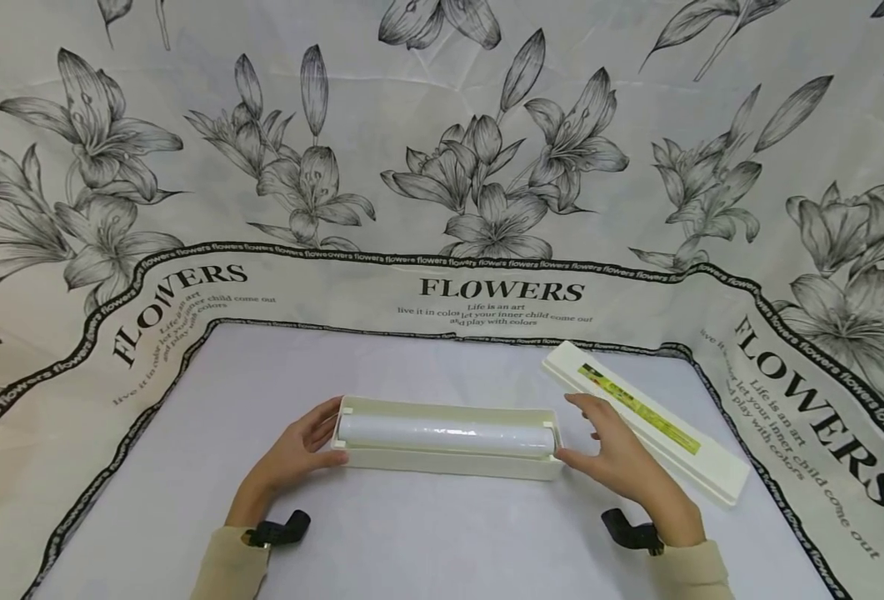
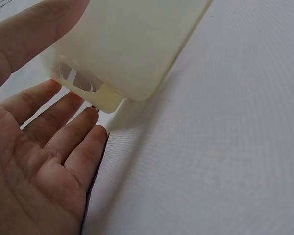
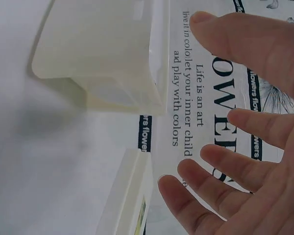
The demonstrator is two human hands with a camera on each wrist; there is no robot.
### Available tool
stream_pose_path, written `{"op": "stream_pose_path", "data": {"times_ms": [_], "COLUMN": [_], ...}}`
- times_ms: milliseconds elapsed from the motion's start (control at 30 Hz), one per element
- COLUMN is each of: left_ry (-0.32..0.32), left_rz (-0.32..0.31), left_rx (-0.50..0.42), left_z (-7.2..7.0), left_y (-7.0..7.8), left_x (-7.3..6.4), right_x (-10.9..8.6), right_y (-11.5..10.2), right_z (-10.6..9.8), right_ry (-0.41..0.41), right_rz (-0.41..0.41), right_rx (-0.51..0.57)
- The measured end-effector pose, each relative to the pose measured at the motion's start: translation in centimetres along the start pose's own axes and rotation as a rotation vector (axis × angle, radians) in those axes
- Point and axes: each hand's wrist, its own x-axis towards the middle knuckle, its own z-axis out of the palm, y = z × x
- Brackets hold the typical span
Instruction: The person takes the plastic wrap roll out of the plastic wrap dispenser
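A long off-white plastic box (image 1: 449, 465) lies across the middle of the table in the head view. Inside it sits a white roll of cling film (image 1: 445, 435). My left hand (image 1: 302, 446) is at the box's left end, thumb at the front corner and fingers near the back corner. In the left wrist view its fingers (image 2: 83, 152) extend to the box's rim, loosely straight. My right hand (image 1: 614, 454) is beside the right end, thumb near the corner. The right wrist view shows its fingers (image 3: 225, 171) spread, with nothing between them.
A long white lid (image 1: 711, 475) with a yellow-green label lies slantwise behind and right of my right hand. The white tabletop (image 1: 427, 542) is bordered by cloth (image 1: 501, 225) printed with flowers and lettering, which rises behind.
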Motion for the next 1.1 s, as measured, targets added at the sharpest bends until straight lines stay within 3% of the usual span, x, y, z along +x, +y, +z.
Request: {"op": "stream_pose_path", "data": {"times_ms": [167,467,1100], "left_ry": [-0.003,-0.004,-0.007], "left_rz": [0.004,-0.008,0.006], "left_rx": [-0.008,-0.009,-0.006], "left_z": [-0.1,-0.1,-0.3], "left_y": [-0.1,-0.3,-0.3], "left_x": [0.1,0.3,0.0], "right_x": [0.3,0.8,1.6], "right_y": [-0.6,-2.0,-2.0], "right_z": [0.4,0.8,1.8], "right_ry": [0.002,-0.069,-0.125], "right_rz": [-0.07,-0.124,-0.113], "right_rx": [-0.026,-0.033,-0.084]}}
